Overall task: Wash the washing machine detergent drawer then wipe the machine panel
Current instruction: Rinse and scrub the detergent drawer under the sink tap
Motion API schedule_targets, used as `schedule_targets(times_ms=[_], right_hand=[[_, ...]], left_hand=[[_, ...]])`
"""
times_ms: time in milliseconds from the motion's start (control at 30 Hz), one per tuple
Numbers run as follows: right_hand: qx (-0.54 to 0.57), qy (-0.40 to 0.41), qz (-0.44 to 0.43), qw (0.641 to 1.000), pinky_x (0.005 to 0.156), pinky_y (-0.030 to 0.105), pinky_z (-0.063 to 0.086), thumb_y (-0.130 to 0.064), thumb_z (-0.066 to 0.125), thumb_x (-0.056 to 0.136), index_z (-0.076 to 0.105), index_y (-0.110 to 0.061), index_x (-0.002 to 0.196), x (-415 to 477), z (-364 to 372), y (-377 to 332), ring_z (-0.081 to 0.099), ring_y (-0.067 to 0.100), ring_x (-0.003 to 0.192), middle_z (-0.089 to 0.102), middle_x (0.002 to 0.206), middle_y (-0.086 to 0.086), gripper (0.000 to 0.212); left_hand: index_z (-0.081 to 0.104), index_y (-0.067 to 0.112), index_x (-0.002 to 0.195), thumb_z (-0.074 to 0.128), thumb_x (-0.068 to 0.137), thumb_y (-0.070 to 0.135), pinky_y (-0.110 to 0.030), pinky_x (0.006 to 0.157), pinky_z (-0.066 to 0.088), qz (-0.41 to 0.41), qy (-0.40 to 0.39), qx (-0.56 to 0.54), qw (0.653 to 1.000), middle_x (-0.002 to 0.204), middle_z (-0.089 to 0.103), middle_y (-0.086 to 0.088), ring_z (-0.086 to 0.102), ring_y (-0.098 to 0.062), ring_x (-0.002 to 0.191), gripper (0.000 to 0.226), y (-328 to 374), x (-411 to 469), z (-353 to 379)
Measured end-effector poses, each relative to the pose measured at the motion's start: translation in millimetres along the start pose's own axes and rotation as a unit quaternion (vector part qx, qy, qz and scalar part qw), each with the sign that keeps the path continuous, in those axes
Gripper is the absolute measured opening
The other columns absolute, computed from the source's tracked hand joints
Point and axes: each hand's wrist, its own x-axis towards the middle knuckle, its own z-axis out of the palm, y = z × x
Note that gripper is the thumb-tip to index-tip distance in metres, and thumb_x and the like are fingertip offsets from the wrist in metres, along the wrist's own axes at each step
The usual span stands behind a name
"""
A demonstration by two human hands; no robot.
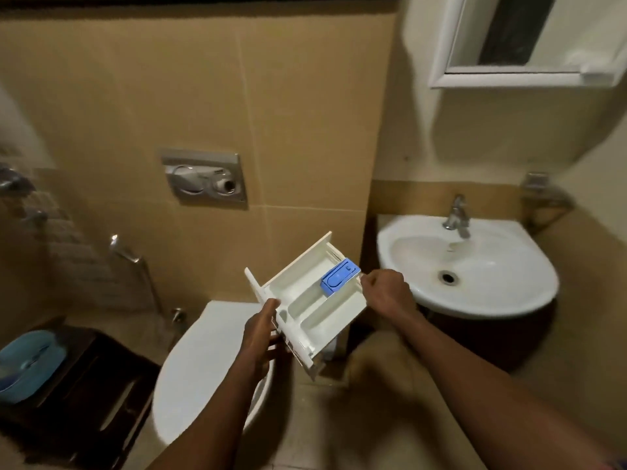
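While my left hand (261, 337) grips the detergent drawer (305, 303) by its front panel and my right hand (386, 290) pinches its far edge, in mid-air beside the sink (509, 308), I should keep it level and carry it under the tap (458, 215).

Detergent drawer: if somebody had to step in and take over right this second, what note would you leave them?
Left hand: grips the front end of the drawer.
Right hand: holds its back edge, beside the blue insert.
Where: the drawer is out of the machine, held in the air between the toilet and the sink.
Done: drawer pulled out and brought to the sink.
Left: wash it under the tap (no water seen running), then wipe the machine panel. The machine is not in view.
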Motion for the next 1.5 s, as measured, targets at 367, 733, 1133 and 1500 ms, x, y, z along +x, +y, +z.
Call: schedule_targets(times_ms=[367,733,1133,1500], right_hand=[[-0.093,0.030,0.151,0.984,0.081,0.035,0.040,-0.048,0.034,0.097,0.060,-0.012,0.109,68.7,-82.8,122.7,0.056,0.032,0.108,0.059,0.117,0.010,0.046],[-0.113,0.026,0.243,0.963,0.080,0.039,0.046,-0.045,0.027,0.098,0.052,-0.012,0.092,113.3,-140.8,199.4,0.058,0.031,0.100,0.058,0.101,0.012,0.042],[-0.005,0.050,0.227,0.973,0.093,0.036,0.046,-0.046,0.048,0.094,0.055,-0.016,0.113,183.6,-166.7,254.6,0.058,0.025,0.108,0.064,0.111,0.007,0.036],[0.055,0.014,0.097,0.994,0.089,0.030,0.047,-0.031,0.064,0.088,0.064,-0.018,0.110,291.8,-188.2,275.9,0.062,0.020,0.102,0.066,0.106,0.003,0.026]], left_hand=[[0.064,0.018,0.115,0.071,0.080,0.050,-0.043,0.076,0.059,0.011,-0.164,0.103,0.981,0.101,0.070,-0.010,0.068,-0.030,0.089,0.048,37.2,69.4,172.1],[0.069,0.010,0.104,0.074,0.082,0.038,-0.034,0.063,0.053,0.004,-0.258,0.151,0.954,0.093,0.070,-0.007,0.068,-0.029,0.084,0.036,59.7,123.1,308.9],[0.069,0.007,0.093,0.075,0.078,0.046,-0.034,0.060,0.055,-0.024,-0.218,0.209,0.953,0.097,0.069,-0.015,0.068,-0.033,0.081,0.042,53.3,155.1,378.3],[0.069,0.001,0.093,0.078,0.073,0.047,-0.041,0.066,0.057,-0.054,-0.142,0.225,0.963,0.084,0.065,-0.014,0.065,-0.034,0.073,0.052,29.1,192.2,439.8]])
